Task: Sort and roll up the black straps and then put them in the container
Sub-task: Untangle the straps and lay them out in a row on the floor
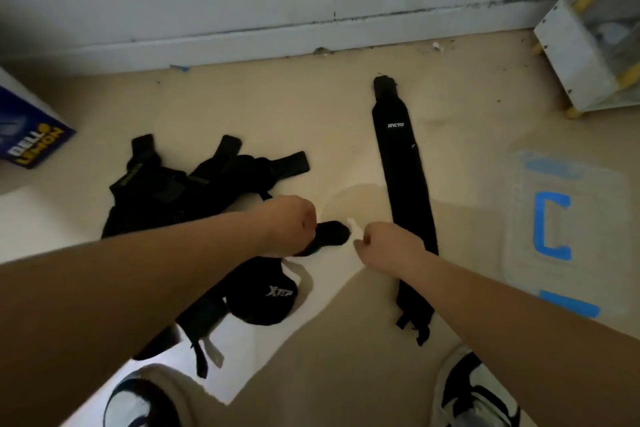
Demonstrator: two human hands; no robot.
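While the clear container waits at right, one long strap lies flat, likely sorted out of the pile. The left hand clenches a small strap, seemingly for rolling; whether the curled right hand pinches anything, I cannot tell.

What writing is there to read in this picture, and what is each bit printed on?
"DELL LEMON": blue box, far left.
"XTEP": rounded black strap by the feet.
"C": blue letter on the clear container.
White logo on the long strap: too blurred to read.
Greenish labels in the strap pile: unreadable.
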